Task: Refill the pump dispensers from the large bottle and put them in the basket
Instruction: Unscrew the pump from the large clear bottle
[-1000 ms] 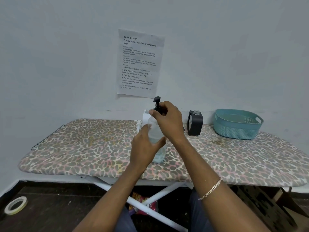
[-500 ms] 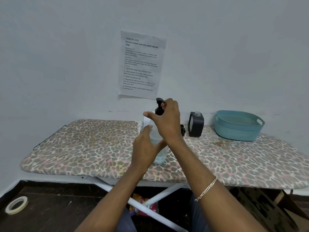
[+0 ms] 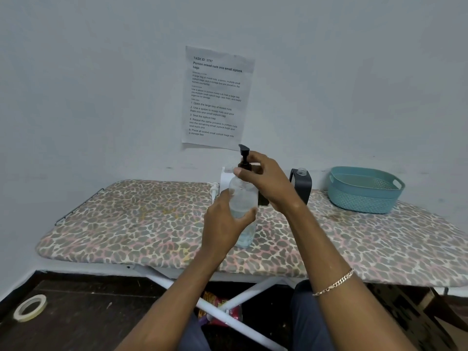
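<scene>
A clear dispenser bottle (image 3: 242, 198) stands on the leopard-print board (image 3: 141, 224), with a little liquid at its bottom. My left hand (image 3: 224, 222) wraps around its body. My right hand (image 3: 263, 176) grips the collar of the black pump head (image 3: 244, 154) on top of the bottle. A dark open-necked bottle with a handle (image 3: 302, 184) stands behind my right wrist. A white container (image 3: 225, 179) is partly hidden behind the clear bottle, and a white pump (image 3: 214, 190) lies beside it. The teal basket (image 3: 364, 190) sits at the back right, with nothing visible inside.
A printed sheet (image 3: 217, 97) hangs on the wall above the board. A roll of tape (image 3: 30, 307) lies on the dark floor at lower left. White crossed legs and a coloured packet (image 3: 217, 312) show under the board.
My right hand has turned on the pump collar, and the pump spout now points left. The camera view has shifted slightly; the bottle has stayed in place.
</scene>
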